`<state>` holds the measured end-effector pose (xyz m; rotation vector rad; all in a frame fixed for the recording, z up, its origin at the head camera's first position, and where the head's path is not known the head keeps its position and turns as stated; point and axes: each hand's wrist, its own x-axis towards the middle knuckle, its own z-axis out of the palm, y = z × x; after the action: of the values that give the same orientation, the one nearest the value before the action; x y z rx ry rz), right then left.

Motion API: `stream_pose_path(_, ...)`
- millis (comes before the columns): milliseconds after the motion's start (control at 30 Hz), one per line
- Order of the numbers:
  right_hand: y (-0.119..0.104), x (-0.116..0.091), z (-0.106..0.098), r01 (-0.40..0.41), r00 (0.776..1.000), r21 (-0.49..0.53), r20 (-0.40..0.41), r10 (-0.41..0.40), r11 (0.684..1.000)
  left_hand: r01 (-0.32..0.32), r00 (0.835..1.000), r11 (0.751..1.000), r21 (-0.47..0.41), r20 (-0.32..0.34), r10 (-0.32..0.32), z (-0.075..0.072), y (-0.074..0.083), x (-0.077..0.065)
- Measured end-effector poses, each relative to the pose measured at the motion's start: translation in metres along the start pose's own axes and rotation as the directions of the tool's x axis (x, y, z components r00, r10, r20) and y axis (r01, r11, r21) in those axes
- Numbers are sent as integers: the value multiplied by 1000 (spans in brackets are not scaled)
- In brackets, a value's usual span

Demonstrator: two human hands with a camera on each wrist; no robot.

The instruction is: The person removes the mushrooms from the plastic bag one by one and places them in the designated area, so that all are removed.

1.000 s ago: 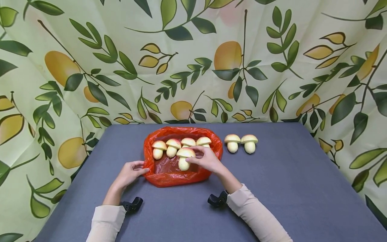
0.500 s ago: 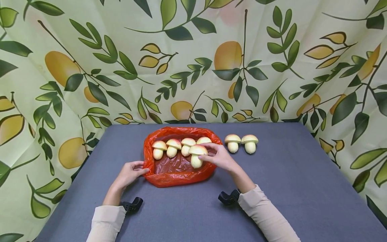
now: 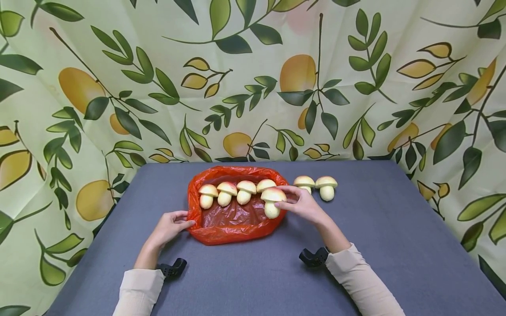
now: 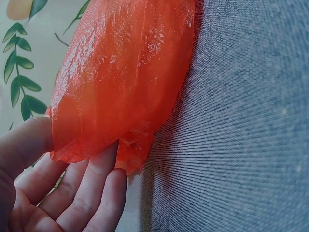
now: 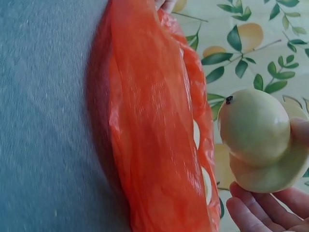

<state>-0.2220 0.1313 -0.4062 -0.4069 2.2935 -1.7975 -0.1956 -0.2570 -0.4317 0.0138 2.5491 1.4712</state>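
Red bag (image 3: 227,235), with a mushroom (image 3: 272,202) held up over its right end

The right hand (image 3: 303,205) grips the pale mushroom with its thumb and fingers, cap on top. Holding it from the side like that probably stops it from slipping. The left hand (image 3: 170,227) pinches the bag's left edge, with thin plastic between thumb and fingers. I think that is so the bag does not slide or flop shut.

The bag's mouth is spread wide, maybe to make reaching in easy. Inside, four more mushrooms (image 3: 244,192) make a row along the far side, perhaps to leave room in front. The held one hides part of the last one.

Outside the bag, to the right, two other mushrooms (image 3: 327,188) sit close together on the grey bench (image 3: 356,228). They are near enough to reach. Behind everything hangs a cloth (image 3: 253,109) with leaves and orange fruit on it.
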Motion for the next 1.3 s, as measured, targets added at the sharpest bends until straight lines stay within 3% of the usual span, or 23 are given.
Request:
stream_pose_path(600, 11, -11, -41, 106, 994, -67, -2, -107, 992, -3, 1000, 1000, 8, -5, 3, 1, -3, 1)
stream_pose_path(800, 15, -15, -53, 105, 994, -58, 5, -105, 993, -2, 1000, 1000, 7, -4, 2, 1, -1, -1)
stream_pose_path(1300, 20, -23, -93, 46, 995, -109, -88, -56, 993, -2, 1000, 1000, 12, 0, 2, 2, -1, -1)
